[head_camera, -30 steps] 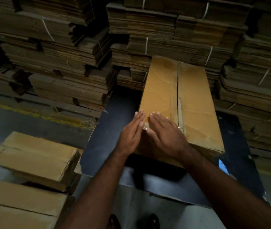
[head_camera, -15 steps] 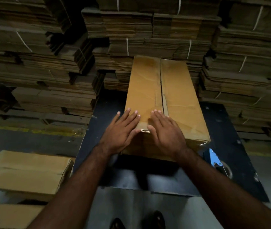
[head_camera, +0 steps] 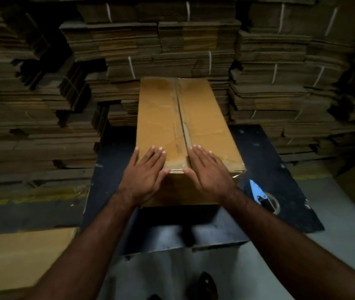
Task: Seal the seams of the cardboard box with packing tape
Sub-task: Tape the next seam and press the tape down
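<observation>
A long brown cardboard box (head_camera: 202, 118) lies on a dark work table (head_camera: 280, 161), its centre seam running away from me. Clear tape shines along the near top edge between my hands. My left hand (head_camera: 145, 175) lies flat on the box's near left corner, fingers spread. My right hand (head_camera: 210, 172) lies flat on the near end just right of the seam, fingers spread. Neither hand holds anything. A blue tape dispenser (head_camera: 261, 194) with its roll rests on the table to the right of the box.
Tall stacks of flattened, strapped cardboard (head_camera: 150, 46) wall in the back and both sides. A brown box (head_camera: 20, 256) sits low at the left on the grey floor. My shoes (head_camera: 206, 286) show below the table's near edge.
My hands have slid apart along the box's near edge, left hand leftward and right hand rightward. The view has swung so the box sits centred and the dispenser shows fully.
</observation>
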The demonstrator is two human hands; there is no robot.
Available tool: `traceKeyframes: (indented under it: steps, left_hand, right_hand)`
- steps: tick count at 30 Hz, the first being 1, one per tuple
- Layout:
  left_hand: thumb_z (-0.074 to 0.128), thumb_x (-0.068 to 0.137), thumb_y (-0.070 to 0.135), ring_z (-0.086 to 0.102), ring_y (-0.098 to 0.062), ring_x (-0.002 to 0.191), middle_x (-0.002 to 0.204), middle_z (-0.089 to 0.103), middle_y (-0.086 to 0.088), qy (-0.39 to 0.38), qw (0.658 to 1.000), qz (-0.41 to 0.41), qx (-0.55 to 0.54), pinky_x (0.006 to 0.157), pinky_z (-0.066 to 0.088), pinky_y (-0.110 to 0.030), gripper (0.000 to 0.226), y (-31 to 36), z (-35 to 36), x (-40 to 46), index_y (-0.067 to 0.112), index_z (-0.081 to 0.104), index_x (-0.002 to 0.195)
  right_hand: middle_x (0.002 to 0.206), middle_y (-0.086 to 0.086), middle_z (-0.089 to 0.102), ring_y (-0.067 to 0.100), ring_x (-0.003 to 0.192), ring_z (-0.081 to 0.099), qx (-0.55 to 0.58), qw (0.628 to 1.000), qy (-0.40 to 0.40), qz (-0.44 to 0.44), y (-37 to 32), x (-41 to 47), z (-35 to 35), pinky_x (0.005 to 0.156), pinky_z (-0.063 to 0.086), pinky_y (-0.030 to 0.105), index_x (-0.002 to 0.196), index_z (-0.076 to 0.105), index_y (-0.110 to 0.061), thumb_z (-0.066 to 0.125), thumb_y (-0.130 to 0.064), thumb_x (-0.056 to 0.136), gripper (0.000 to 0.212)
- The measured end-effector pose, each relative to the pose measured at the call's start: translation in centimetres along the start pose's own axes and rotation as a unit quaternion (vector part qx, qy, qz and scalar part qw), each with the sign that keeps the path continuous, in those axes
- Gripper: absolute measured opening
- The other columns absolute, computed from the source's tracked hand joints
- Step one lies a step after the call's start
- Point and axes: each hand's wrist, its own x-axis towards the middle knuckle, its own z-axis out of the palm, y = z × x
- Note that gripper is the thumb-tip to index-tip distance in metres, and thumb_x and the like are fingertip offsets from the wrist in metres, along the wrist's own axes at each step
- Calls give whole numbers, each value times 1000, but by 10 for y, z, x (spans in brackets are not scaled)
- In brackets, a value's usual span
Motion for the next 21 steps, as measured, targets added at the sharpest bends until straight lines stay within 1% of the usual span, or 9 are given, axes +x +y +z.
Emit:
traceKeyframes:
  steps: [3,5,8,10,12,15,18,19,21]
  left_hand:
    - [12,102,53,29,-24,149,160,33,-6,-31,999,-11,12,117,22,-56,71,30,6,16,11,39,152]
    - [18,101,53,37,-27,145,158,38,-7,-37,999,-2,29,112,32,-56,69,30,12,17,11,44,150]
    - [22,100,52,41,-30,143,157,39,-8,-43,996,44,63,108,39,-54,68,20,13,16,11,45,149]
    - [25,99,50,41,-31,142,157,39,-9,-51,994,69,71,108,42,-54,68,16,12,14,10,44,149]
    - [25,98,54,41,-30,142,157,39,-9,-53,993,78,69,108,43,-53,70,17,10,15,9,44,149]
    - [15,100,61,31,-24,148,161,32,-6,-49,998,44,21,116,33,-50,76,33,4,21,11,39,152]
    - [8,101,56,14,-18,153,166,16,-2,-71,997,25,-19,122,20,-48,73,64,5,39,15,24,158]
    - [5,101,56,12,-18,154,167,15,-3,-75,997,24,-8,122,19,-48,73,72,7,45,15,23,158]
    - [2,100,56,17,-20,153,166,19,-4,-75,996,28,30,121,21,-49,75,80,14,49,14,26,157]
  right_hand:
    - [154,14,42,27,144,38,-2,999,-21,26,14,-6,2,117,31,47,148,42,-5,4,-61,102,82]
    - [153,14,43,28,142,40,-11,999,-35,29,16,-8,8,116,31,48,148,43,-5,0,-64,100,87]
    - [161,12,29,24,149,26,-42,998,-41,22,15,-6,10,120,20,44,155,26,-8,-4,-66,95,90]
    - [166,10,12,23,153,11,-59,997,-52,8,18,-8,10,122,9,42,158,10,-9,4,-66,94,86]
    - [167,8,6,21,153,4,-28,998,-52,1,26,-13,7,123,5,41,159,5,-11,10,-65,95,84]
    - [165,7,18,20,152,14,27,999,-4,29,44,-22,3,123,14,43,158,16,-12,15,-59,102,73]
    - [162,10,29,23,150,23,22,999,4,30,59,-22,2,121,20,43,155,27,-10,3,-63,99,81]
    - [160,12,33,24,149,27,16,1000,2,23,63,-21,5,120,23,43,154,32,-8,-1,-64,98,85]
    - [155,14,40,27,145,35,-1,1000,3,13,67,-22,12,118,28,45,150,41,-5,1,-63,99,86]
